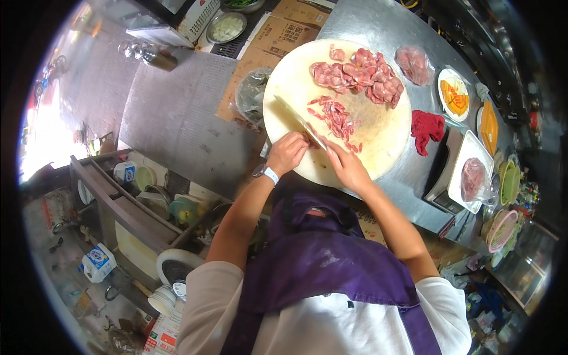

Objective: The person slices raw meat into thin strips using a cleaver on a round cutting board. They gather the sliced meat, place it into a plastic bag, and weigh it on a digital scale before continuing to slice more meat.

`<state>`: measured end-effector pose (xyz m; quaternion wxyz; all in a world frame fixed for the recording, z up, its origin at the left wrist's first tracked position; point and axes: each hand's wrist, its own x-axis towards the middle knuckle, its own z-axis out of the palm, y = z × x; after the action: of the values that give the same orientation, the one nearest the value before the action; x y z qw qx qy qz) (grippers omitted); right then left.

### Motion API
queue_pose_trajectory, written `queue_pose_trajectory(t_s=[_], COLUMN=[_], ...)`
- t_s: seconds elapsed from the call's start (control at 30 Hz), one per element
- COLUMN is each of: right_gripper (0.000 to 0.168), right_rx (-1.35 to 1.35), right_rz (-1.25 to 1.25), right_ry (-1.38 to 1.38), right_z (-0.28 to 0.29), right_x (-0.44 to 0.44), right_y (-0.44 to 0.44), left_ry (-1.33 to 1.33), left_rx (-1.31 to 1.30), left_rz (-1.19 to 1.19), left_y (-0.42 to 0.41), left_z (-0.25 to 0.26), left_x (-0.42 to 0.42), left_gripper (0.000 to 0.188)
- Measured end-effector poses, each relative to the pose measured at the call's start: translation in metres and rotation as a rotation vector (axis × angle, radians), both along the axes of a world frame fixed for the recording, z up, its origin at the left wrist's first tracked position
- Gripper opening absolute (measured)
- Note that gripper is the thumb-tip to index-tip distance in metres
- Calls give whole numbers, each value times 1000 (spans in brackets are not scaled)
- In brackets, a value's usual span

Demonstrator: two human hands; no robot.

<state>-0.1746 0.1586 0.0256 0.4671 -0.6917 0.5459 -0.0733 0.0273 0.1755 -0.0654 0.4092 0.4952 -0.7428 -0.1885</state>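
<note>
A round, pale cutting board (284,80) lies before me on a metal counter. My right hand (344,162) grips a broad-bladed kitchen knife (295,116), its blade reaching up and left over the board. Close against the blade, the curled fingers of my left hand (288,153) press on a small piece of meat (313,138), mostly hidden by fingers and knife. Thin strips of cut meat (338,117) lie just right of the blade. Farther back on the board rests a heap of sliced raw meat (364,75), with one loose slice (337,54) beside it.
On the right are bagged meat (415,65), a red cloth (427,131), a plate of orange slices (455,98) and a scale holding a white tray (484,151). A plastic bag (254,95) touches the board's left side. Flattened cardboard (279,33) and a metal bowl (226,27) lie behind.
</note>
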Motion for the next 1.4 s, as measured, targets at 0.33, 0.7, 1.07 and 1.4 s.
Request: queue_pose_trajectory(t_s=[0.33, 0.7, 1.07, 1.4], right_gripper=[42, 43, 44, 41], right_rx=[146, 38, 15, 246], right_rz=[65, 64, 70, -9], right_ry=[126, 59, 50, 22], right_z=[20, 10, -20, 20], right_x=[-31, -1, 13, -11], right_y=[38, 5, 5, 9], left_ry=[-78, -61, -34, -37], left_rx=[3, -20, -34, -30], left_rz=[46, 63, 33, 52], left_y=[9, 4, 4, 7], left_z=[-7, 0, 0, -1], left_x=[0, -1, -3, -1], left_gripper=[19, 10, 11, 9])
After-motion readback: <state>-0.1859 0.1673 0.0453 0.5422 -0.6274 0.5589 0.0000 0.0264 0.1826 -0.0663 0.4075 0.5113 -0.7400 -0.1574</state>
